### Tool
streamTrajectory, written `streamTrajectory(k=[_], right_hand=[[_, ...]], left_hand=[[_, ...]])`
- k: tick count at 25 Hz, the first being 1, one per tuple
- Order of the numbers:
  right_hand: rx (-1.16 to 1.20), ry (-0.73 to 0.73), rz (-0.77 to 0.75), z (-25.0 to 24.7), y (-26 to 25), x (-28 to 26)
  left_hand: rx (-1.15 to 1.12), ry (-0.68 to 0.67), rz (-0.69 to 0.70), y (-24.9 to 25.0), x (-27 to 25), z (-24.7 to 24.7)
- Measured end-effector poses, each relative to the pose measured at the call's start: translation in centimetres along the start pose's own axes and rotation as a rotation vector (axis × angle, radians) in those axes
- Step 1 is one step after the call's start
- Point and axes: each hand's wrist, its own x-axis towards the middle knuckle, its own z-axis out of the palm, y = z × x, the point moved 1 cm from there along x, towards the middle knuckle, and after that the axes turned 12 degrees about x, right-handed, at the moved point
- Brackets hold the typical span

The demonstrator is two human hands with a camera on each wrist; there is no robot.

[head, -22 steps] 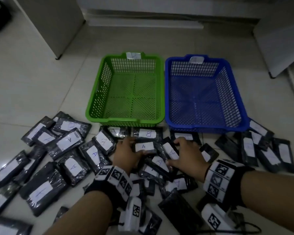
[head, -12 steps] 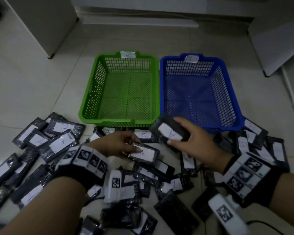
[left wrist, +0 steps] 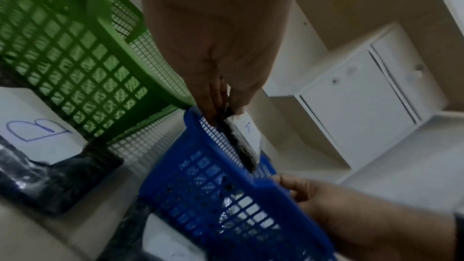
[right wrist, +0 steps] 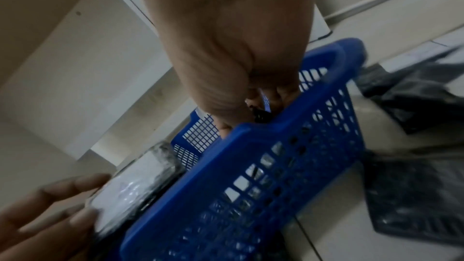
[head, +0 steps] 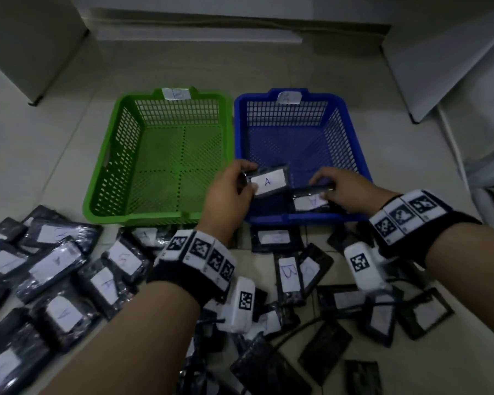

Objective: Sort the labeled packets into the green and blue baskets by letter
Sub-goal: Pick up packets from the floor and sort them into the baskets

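Observation:
The green basket (head: 103,178), tagged B, and the blue basket (head: 362,166), tagged A, stand side by side on the floor. My left hand (head: 244,179) pinches a dark packet labelled A (head: 268,181) by its left end, over the blue basket's near left corner. The left wrist view shows that packet (left wrist: 247,132) edge-on above the blue rim (left wrist: 253,182). My right hand (head: 324,186) grips a second packet labelled A (head: 308,202), held low inside the blue basket near its front wall. In the right wrist view its fingers (right wrist: 283,94) curl over the dark packet edge (right wrist: 260,115).
Several dark labelled packets (head: 54,260) lie scattered on the tiled floor in front of the baskets, some under my forearms; one reads B (head: 286,273). White cabinets (head: 451,52) stand behind and to the right. The green basket holds nothing.
Both hands lifted a packet each from the floor pile and carried them forward. They now hold them over and inside the blue basket's near end.

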Motion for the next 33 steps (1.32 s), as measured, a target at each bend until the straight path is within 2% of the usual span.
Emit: streamTrajectory(k=[5, 7, 9, 10, 11, 13, 14, 16, 18, 19, 21, 23, 28, 30, 33], right_hand=[[-0.007, -0.053, 0.005, 1.0, 0.9, -1.0], [0.031, 0.082, -0.089, 1.2, 0.3, -2.6], [0.139, 0.307, -0.253, 1.7, -0.5, -5.4], [0.200, 0.378, -0.325, 2.3, -1.0, -7.0], [0.248, 0.388, -0.357, 3.3, -1.2, -8.6], [0.269, 0.258, -0.314, 5.6, -0.9, -10.4], [0.232, 0.147, -0.280, 6.8, -0.5, -10.6], [0.053, -0.083, -0.266, 8.4, 0.1, -10.4], [-0.175, -0.296, -0.271, 9.3, 0.3, -10.1], [-0.278, -0.353, -0.274, 9.5, 0.4, -10.0], [-0.392, -0.372, -0.300, 10.0, 0.4, -9.8], [-0.403, -0.333, -0.314, 10.3, 0.3, -9.8], [-0.360, -0.257, -0.317, 9.5, 0.7, -10.5], [-0.237, -0.305, -0.295, 8.6, 0.5, -10.4], [0.112, -0.410, -0.252, 6.4, -1.2, -9.5]], left_hand=[[0.343, -0.035, 0.284, -0.6, 1.2, 3.0], [0.546, -0.061, 0.354, -0.9, 1.2, 3.5], [0.740, -0.046, 0.340, -1.2, 0.1, 3.4], [0.752, 0.020, 0.328, -1.2, -0.8, 3.1], [0.711, 0.105, 0.329, -1.2, -2.1, 2.8], [0.579, 0.223, 0.393, -1.7, -4.8, 2.6], [0.556, 0.195, 0.455, -2.2, -5.9, 3.0], [0.575, 0.042, 0.537, -3.5, -7.2, 4.1], [0.639, -0.083, 0.492, -4.9, -7.5, 5.2], [0.666, -0.130, 0.439, -5.5, -7.4, 5.6], [0.705, -0.222, 0.325, -6.0, -7.1, 6.3], [0.731, -0.240, 0.260, -5.9, -6.8, 6.6], [0.838, -0.257, 0.227, -5.3, -6.7, 5.6], [0.640, -0.295, 0.167, -5.4, -6.9, 4.8], [0.313, -0.434, 0.086, -5.7, -6.7, 2.3]])
